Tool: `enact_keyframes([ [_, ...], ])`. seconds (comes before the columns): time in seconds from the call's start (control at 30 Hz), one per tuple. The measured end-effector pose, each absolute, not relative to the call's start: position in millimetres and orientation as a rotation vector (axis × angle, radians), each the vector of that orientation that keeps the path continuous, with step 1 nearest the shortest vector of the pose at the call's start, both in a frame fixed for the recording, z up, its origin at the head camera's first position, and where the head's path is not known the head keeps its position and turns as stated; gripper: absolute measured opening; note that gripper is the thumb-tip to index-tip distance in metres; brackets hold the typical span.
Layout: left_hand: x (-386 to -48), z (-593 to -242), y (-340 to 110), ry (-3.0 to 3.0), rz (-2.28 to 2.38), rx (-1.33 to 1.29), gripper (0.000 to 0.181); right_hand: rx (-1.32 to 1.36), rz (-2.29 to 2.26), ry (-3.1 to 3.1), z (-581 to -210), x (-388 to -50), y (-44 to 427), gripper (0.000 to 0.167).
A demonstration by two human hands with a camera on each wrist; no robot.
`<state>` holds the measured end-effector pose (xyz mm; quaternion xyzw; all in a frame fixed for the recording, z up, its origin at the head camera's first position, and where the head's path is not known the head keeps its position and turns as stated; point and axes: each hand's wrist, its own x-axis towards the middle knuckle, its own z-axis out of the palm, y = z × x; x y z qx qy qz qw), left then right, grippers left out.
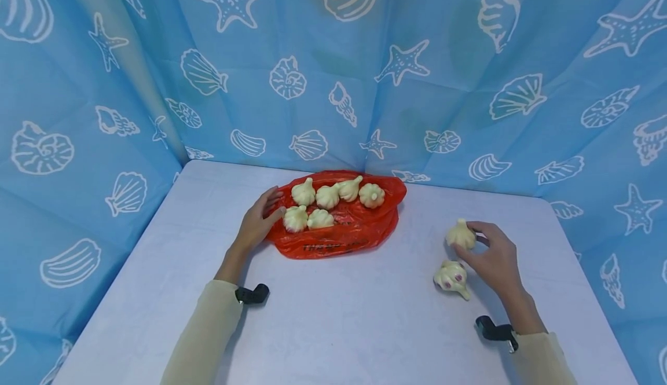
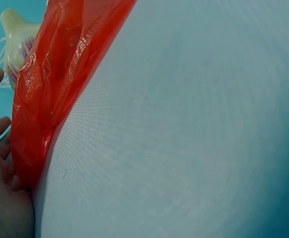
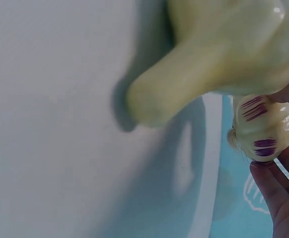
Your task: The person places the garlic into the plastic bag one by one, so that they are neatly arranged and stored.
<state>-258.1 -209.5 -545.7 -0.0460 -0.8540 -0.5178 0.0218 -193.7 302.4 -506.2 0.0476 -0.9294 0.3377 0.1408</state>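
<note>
A red plastic bag lies spread on the table with several garlic bulbs on it. At its left edge my left hand touches the plastic, its fingers relaxed and its thumb near a garlic bulb. In the left wrist view the red bag rises beside that hand. My right hand pinches a garlic bulb between thumb and fingers; its purple streaks show on the bulb in the right wrist view. Just nearer to me lies another garlic bulb with purple marks, its stem towards me.
The white tabletop lies under everything. Blue curtains with white shells and starfish stand around its back and sides. Each wrist carries a black camera mount, such as the left one.
</note>
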Motion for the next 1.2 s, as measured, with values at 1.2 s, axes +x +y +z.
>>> enact_keyframes([
  [1.2,-257.8,-544.4,-209.4,-2.624,-1.614,-0.162,0.072,0.304,1.035,-2.649,-445.1,-226.7,231.6,0.062],
])
